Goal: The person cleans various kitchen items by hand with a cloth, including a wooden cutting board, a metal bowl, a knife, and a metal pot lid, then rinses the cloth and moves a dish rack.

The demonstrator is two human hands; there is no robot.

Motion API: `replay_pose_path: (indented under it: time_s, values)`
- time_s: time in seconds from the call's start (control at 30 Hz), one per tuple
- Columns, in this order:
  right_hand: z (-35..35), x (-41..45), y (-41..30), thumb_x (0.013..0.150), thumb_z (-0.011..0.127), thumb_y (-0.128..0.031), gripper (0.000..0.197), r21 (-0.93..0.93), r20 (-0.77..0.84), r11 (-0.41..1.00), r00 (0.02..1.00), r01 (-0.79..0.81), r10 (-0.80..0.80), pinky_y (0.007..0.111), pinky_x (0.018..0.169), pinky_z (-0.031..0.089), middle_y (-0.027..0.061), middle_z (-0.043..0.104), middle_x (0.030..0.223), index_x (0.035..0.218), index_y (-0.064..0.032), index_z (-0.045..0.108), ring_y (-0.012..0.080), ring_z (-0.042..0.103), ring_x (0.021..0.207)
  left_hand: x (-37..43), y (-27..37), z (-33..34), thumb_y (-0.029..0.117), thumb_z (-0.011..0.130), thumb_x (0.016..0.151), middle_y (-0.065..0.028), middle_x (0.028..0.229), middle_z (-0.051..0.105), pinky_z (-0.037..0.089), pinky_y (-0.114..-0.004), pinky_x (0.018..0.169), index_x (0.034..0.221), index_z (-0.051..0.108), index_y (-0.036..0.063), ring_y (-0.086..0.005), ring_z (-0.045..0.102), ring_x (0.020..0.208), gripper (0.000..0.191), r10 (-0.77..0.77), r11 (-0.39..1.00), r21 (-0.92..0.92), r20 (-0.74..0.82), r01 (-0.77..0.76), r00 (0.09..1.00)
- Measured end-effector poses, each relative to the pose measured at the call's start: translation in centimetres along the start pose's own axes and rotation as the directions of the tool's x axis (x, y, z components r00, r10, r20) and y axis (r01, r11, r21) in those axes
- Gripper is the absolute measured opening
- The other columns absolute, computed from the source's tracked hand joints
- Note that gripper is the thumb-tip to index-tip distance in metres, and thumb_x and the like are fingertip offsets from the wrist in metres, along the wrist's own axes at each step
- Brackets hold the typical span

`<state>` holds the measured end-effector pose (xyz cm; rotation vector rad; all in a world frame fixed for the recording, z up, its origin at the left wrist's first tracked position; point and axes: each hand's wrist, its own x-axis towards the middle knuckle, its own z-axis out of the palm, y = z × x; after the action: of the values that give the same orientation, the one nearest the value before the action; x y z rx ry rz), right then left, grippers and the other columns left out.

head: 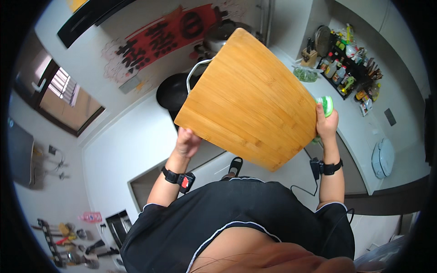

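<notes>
A large bamboo cutting board (251, 102) is held up in the air before my chest, its broad face towards me. A metal handle (196, 72) sticks out from its far left edge. My left hand (187, 142) grips the near left corner, with most fingers hidden behind the board. At the right edge, my right hand (327, 125) holds a green and white scrubbing brush (327, 105) against the board, thumb over the brush's side. The fingers of that hand are largely hidden.
A black wok (172, 92) and a lidded steel pot (218, 36) stand behind the board. On the right counter are a knife block (309, 57), a bag of greens (306, 74), a rack of bottles (338, 73) and a light blue appliance (382, 158). Utensils (70, 244) hang at lower left.
</notes>
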<state>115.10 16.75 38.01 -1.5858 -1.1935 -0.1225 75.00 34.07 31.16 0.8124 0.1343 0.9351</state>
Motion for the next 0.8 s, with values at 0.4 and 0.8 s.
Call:
replay_pose_path:
  time_s: [0.4,0.8]
  values:
    - [0.4,7.8,12.9,0.103,0.054,-0.041,0.045,0.196,-0.503,0.886,0.732,-0.421,0.459,0.033,0.062,0.046,0.0023,0.061,0.071,0.084,-0.0006,0.065,0.0125,0.055,0.065,25.4,-12.6,5.6,0.015,0.075,0.09,-0.0096,0.124,0.064,0.048,-0.036,0.098,0.129,0.057,-0.0001,-0.0207,0.06,0.113,0.045,-0.377,0.841,0.531,0.427,0.11,0.822]
    - [-20.8,9.1,19.6,0.102,0.056,-0.041,0.042,0.253,-0.961,0.945,0.06,-0.209,0.27,0.031,0.057,0.053,0.0074,0.067,0.084,0.099,-0.0007,0.065,0.015,0.063,0.065,40.8,-23.2,11.6,0.005,0.073,0.09,-0.0073,0.11,0.068,0.051,-0.031,0.088,0.116,0.064,-0.0017,-0.0169,0.064,0.099,0.029,-0.23,0.808,0.588,0.276,0.025,0.933]
